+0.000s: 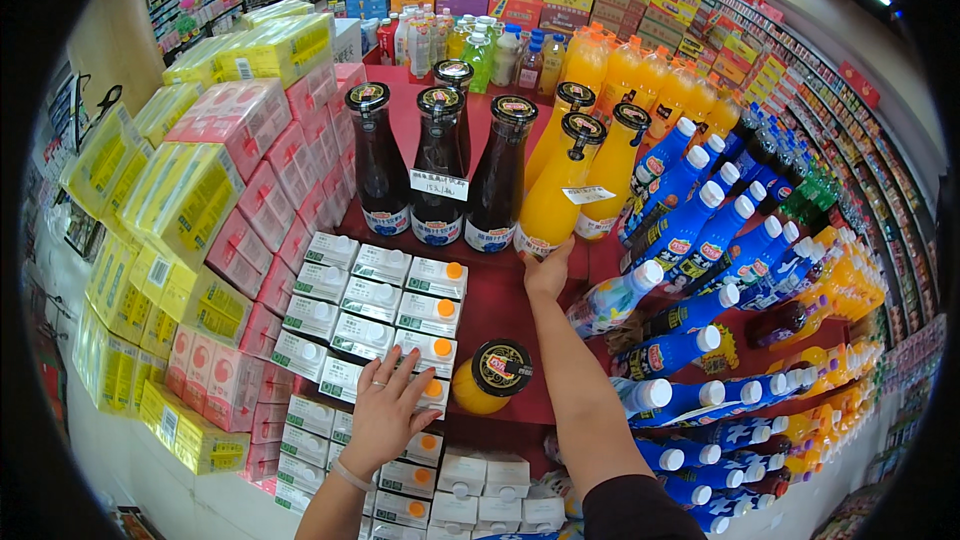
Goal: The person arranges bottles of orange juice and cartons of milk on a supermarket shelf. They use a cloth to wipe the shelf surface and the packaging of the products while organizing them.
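Note:
My right hand (547, 270) grips the lower part of a glass bottle of orange-yellow juice (553, 199), which leans a little beside other bottles of the same kind. A handwritten price tag (589, 195) hangs at these bottles. My left hand (388, 401), fingers spread, rests on the tops of white drink cartons (373, 296) with white and orange caps. Between my arms stands a jar or bottle of yellow contents with a black lid (491, 377). Dark juice bottles (495, 172) stand left of the yellow ones; one carries a tag (439, 184).
Blue-wrapped bottles with white caps (679, 229) crowd the right side. Yellow packs (184, 217) and pink packs (274, 210) are stacked at the left. Orange drink bottles (622, 75) stand behind, on the red display surface (487, 296). Further white cartons (499, 491) sit on a lower tier.

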`<state>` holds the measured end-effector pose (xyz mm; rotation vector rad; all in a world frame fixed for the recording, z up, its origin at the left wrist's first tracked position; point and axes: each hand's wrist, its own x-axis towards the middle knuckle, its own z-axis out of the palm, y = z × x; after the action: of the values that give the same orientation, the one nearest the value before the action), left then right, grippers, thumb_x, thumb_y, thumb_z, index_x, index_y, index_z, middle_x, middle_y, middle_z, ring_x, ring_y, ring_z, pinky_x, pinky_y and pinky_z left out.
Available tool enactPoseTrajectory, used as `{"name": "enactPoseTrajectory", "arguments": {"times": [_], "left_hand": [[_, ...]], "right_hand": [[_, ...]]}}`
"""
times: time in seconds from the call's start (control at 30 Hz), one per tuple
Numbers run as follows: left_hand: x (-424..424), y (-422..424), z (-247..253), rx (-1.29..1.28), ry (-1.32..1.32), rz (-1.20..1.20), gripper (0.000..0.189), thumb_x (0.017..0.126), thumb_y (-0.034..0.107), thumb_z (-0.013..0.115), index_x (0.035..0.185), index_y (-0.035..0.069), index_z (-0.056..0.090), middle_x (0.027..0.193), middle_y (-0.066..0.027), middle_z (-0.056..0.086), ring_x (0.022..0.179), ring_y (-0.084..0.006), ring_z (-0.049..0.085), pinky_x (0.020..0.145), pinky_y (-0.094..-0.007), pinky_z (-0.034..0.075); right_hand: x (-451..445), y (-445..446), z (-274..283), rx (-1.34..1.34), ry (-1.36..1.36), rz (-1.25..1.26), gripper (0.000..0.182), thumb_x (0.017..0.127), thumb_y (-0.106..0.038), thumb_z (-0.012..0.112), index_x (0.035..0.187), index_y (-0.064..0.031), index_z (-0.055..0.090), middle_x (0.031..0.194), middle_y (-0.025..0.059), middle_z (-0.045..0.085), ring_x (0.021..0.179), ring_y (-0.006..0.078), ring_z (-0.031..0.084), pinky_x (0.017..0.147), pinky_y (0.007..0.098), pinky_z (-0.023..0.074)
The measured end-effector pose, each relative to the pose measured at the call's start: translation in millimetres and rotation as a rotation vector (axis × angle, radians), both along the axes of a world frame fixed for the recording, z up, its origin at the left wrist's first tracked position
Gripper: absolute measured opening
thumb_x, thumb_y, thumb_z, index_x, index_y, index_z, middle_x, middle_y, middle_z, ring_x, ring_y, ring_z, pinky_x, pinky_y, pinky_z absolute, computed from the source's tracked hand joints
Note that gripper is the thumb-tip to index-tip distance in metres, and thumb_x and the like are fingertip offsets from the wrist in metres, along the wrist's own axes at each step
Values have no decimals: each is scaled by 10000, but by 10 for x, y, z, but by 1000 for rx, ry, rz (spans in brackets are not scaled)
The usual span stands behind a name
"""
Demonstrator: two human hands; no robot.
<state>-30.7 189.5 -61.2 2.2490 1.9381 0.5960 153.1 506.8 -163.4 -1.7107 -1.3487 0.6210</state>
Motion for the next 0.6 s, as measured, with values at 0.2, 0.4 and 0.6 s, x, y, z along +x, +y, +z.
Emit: {"name": "enactPoseTrajectory", "arguments": {"times": [0.2,0.4,0.6], "left_hand": [[-15,-19,9,30,-1,2,572,822,396,727,1303,117,591,1474,-125,478,1401,-357,377,1133,-510,261],[-34,29,31,30,12,-26,565,847,422,698,1319,129,598,1485,-118,470,1412,-335,363,1152,-481,257],[-88,-83,-44,12,-39,26,599,814,404,730,1316,111,586,1487,-125,466,1426,-331,348,1158,-489,247]], "right_hand": [[-4,50,-63,76,-90,-44,1037,717,-119,838,1528,-97,192,1341,233,572,1218,412,567,1005,446,457],[274,-24,-5,-63,-152,-203,754,777,-3,720,1447,14,376,1440,252,478,1294,372,516,1062,420,423],[132,-288,2153,918,127,4,292,964,-34,564,1249,19,531,1143,143,625,1043,191,608,914,337,490]]}}
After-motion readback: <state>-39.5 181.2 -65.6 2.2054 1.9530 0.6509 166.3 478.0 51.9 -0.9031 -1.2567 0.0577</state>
